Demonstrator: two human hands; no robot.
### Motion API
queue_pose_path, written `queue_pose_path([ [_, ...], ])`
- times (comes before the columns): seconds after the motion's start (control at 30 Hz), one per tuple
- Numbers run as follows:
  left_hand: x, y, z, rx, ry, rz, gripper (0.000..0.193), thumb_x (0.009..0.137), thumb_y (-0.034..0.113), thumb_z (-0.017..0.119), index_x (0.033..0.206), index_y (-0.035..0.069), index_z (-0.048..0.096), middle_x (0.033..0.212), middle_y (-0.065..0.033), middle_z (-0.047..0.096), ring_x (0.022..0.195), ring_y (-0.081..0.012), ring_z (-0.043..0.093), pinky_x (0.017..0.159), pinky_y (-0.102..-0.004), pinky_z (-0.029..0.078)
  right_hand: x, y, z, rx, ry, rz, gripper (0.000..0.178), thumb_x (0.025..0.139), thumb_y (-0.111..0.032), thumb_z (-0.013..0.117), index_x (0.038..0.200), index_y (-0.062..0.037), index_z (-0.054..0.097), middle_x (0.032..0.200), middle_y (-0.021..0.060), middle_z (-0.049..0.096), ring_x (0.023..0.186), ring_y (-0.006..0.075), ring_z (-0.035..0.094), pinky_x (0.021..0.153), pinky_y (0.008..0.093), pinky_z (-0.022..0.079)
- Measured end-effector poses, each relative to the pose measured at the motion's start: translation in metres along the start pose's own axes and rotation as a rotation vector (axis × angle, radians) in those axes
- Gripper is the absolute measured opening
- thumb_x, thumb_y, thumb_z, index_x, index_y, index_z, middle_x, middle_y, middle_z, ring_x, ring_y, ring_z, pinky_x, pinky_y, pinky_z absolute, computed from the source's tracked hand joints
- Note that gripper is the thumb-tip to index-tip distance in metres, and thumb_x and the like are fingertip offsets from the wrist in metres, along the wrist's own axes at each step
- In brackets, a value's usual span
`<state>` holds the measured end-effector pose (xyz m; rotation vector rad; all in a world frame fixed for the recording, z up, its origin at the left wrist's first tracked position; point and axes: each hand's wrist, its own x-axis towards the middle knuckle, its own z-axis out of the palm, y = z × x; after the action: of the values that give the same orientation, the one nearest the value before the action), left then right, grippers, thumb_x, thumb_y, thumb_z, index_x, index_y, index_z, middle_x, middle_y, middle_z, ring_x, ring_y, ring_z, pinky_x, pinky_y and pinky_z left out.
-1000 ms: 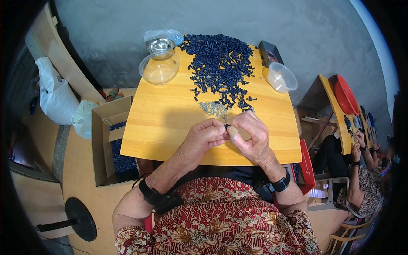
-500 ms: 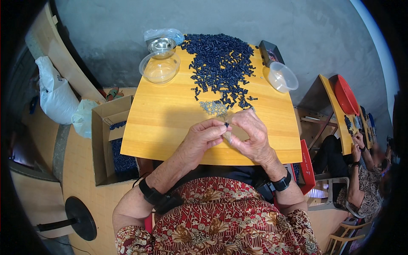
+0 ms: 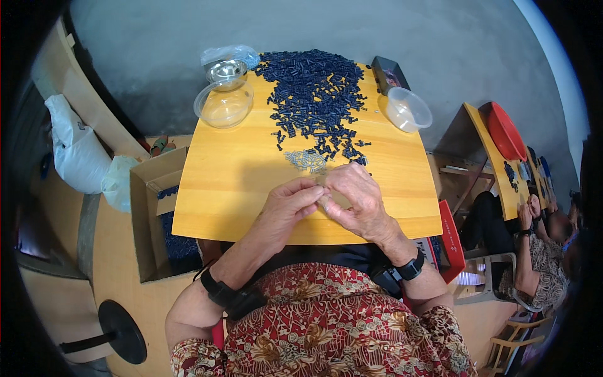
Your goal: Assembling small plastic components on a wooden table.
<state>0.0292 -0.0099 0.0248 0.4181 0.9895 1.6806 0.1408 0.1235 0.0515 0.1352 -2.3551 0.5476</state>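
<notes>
Over the near part of the yellow wooden table (image 3: 213, 213), my left hand (image 3: 290, 202) and my right hand (image 3: 357, 200) meet fingertip to fingertip. Each is closed in a pinch. Whatever sits between the fingertips is tiny and mostly covered by them, so I cannot make it out. Just beyond my fingers lies a small cluster of grey metal-looking pieces (image 3: 306, 161). From there a large heap of small dark blue tube-shaped parts (image 3: 317, 88) spreads to the table's far edge, with several loose ones at its near end.
At the far left stand a clear plastic bowl (image 3: 224, 107), a metal bowl (image 3: 227, 69) and a plastic bag (image 3: 242, 55). A clear tub (image 3: 408, 110) and a dark tray (image 3: 391, 75) sit far right. A cardboard box (image 3: 143, 232) holds blue parts. Another person (image 3: 534, 270) works at right.
The dark blue piece that showed between my fingertips is now hidden. Both hands stay together, slightly further left in the picture; the whole view has shifted a little.
</notes>
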Motion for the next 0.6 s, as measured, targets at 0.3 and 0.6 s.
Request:
queue_pose_path([
  [0.3, 0.0013, -0.0012, -0.0038, 0.008, 0.017, -0.031, 0.008, 0.09, 0.016, 0.061, 0.095, 0.01, 0.064, 0.095, 0.0017, 0.065, 0.089, -0.0049, 0.057, 0.081, -0.0209, 0.046, -0.0031, 0.0036, 0.0027, -0.016, 0.006, 0.003, 0.019, 0.071, -0.005, 0.069, 0.087, -0.0046, 0.058, 0.085, 0.0091, 0.059, 0.081, 0.0268, 0.058, 0.07, 0.0366, 0.044],
  [0.6, 0.0015, -0.0012, -0.0035, 0.009, 0.057, -0.025, 0.008, 0.09, 0.015, 0.061, 0.095, 0.01, 0.064, 0.095, 0.0015, 0.065, 0.089, -0.0054, 0.057, 0.08, -0.0213, 0.047, -0.0046, 0.0072, 0.0067, -0.017, 0.015, 0.001, 0.02, 0.071, -0.004, 0.069, 0.087, -0.0044, 0.058, 0.084, 0.0089, 0.059, 0.08, 0.0263, 0.058, 0.068, 0.0366, 0.044],
])
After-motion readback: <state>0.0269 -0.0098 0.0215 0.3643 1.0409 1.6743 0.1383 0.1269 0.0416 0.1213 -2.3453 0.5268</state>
